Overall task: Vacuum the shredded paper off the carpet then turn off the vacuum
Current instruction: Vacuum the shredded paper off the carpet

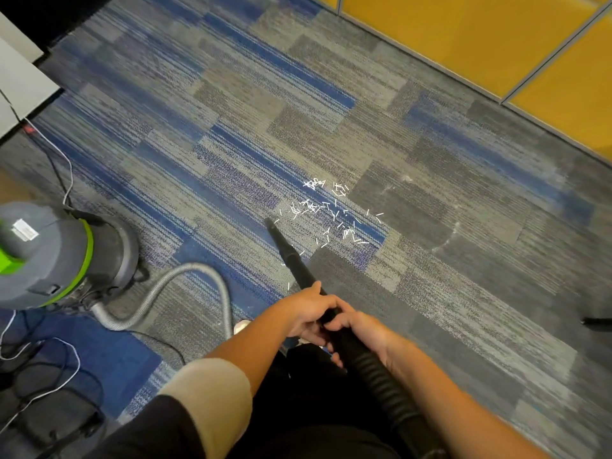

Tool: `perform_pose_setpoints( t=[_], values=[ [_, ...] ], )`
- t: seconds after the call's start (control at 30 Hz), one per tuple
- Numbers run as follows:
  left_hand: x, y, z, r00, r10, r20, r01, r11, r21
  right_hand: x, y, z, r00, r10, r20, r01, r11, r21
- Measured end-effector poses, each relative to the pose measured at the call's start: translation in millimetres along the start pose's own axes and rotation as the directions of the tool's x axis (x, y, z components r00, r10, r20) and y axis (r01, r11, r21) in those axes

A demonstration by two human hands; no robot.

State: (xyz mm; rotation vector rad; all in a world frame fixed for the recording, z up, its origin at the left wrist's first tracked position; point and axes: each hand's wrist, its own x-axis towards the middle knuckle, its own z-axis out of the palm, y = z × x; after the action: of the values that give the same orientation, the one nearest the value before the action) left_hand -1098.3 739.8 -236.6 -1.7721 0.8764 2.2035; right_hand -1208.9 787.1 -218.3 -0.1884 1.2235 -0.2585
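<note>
One vacuum (66,256) stands at nine o'clock, with one grey hose (159,289) curling from it. One black wand (288,253) points toward twelve o'clock, and two hands grip it: the left hand (308,313) and the right hand (361,329). The shredded paper (328,213) lies in one loose scatter at twelve o'clock, its strips too many to count. Three yellow panels (463,38) show at one o'clock. Several cables (68,167) trail at nine o'clock; their exact number is unclear.
</note>
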Motion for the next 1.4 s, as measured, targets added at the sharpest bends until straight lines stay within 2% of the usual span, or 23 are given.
perform_pose_setpoints(
  t=[0.13,0.37,0.53,0.83,1.4],
  values=[
    [4,-2,0,1.0,-0.027,-0.01,0.027,1.0,-0.009,0,-2,-2,1.0,0.021,-0.001,-0.021,1.0,-0.01],
    [6,23,14,1.0,0.012,0.018,-0.013,1.0,0.024,-9,-17,-23,0.998,0.007,-0.067,-0.004,0.999,0.05],
    [3,29,14,1.0,0.013,-0.004,-0.013,0.998,0.067,-9,-22,-21,0.998,-0.013,-0.056,0.014,1.0,0.012],
    [-9,37,27,0.997,0.047,0.053,-0.046,0.999,-0.018,-14,-25,-22,0.995,-0.042,-0.092,0.048,0.997,0.059],
    [-12,24,49,0.994,0.038,0.105,-0.051,0.991,0.125,-26,6,-25,0.987,-0.074,-0.145,0.091,0.99,0.111]
  ],
)
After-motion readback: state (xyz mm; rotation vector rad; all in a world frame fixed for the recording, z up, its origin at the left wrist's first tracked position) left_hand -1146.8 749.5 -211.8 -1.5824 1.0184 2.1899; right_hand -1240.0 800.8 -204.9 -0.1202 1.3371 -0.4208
